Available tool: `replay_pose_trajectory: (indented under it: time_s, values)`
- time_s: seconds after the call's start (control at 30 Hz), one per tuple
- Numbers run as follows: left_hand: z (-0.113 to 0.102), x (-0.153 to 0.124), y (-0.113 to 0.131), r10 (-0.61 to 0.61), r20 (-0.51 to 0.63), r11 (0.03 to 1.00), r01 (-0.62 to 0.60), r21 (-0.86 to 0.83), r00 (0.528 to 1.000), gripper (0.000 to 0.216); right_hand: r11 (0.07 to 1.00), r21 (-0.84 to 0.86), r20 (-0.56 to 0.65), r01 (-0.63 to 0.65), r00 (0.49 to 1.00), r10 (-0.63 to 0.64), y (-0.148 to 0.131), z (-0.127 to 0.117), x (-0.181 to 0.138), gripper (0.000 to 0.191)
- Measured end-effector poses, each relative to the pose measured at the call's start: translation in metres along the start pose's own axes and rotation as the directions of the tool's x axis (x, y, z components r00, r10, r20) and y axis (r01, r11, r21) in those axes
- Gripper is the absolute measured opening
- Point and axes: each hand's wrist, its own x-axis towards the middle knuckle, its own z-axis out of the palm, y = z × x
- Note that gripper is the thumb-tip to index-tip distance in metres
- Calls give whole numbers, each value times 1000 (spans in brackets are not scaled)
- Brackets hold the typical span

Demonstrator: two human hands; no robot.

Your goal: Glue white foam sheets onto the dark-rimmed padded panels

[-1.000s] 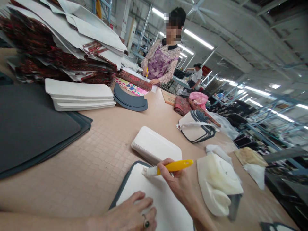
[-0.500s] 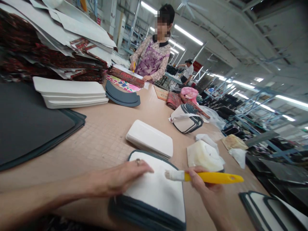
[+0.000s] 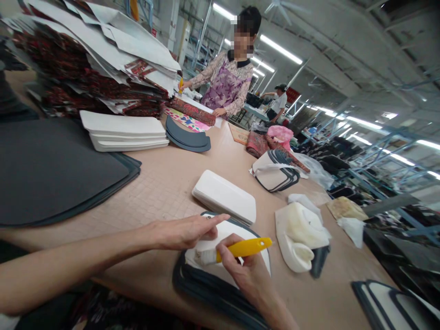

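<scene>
My right hand (image 3: 245, 270) is closed on a yellow-handled brush (image 3: 237, 250), whose white bristles rest on a white panel (image 3: 227, 231) lying on top of a dark grey backing piece (image 3: 209, 288) at the table's near edge. Stretched flat across the panel's far left part, my left hand (image 3: 187, 231) holds it down with its fingers extended. A stack of white panels (image 3: 225, 197) lies just beyond.
A glue-coated pot (image 3: 300, 236) sits right of the panel. Dark grey sheets (image 3: 58, 169), white boards (image 3: 125, 133) and piled patterned fabric (image 3: 85, 68) fill the left. A person in a purple apron (image 3: 228, 87) works at the far end of the table (image 3: 165, 178).
My right hand has brought the brush in from the panel's right edge onto its near middle. My left hand has slid further across the panel. The view has swung slightly.
</scene>
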Motion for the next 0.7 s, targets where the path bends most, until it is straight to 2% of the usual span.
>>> replay_pose_trajectory:
  time_s: [0.07,0.13,0.23,0.3,0.4,0.47,0.57,0.63,0.7]
  values:
    - [1,1,-2,3,44,1000,-4,5,999,84,997,-71,-31,-18,999,16,3,-14,-11,26]
    - [1,1,-3,-15,66,1000,14,16,998,87,989,-134,-140,-56,989,37,8,-32,-26,26]
    - [1,1,-5,-52,86,999,52,9,995,89,978,-166,-343,-124,937,60,25,-62,-48,26]
    - [2,0,-6,-64,93,998,63,12,994,92,969,-179,-437,-168,896,75,44,-84,-62,28]
    - [2,-1,-3,-81,92,996,77,42,992,93,949,-181,-494,-257,859,138,73,-112,-78,33]
    - [-3,1,4,-94,92,993,87,74,991,85,942,-179,-523,-283,839,153,82,-124,-84,34]
    - [-18,15,13,-93,86,989,82,120,992,54,959,-164,-658,-231,750,68,72,-129,-80,33]
    - [-28,35,10,-78,12,980,75,186,997,35,990,-75,-719,-122,695,31,54,-127,-67,32]
    - [-36,60,-5,-62,-80,949,83,304,995,25,999,18,-709,27,705,-6,36,-124,-44,32]
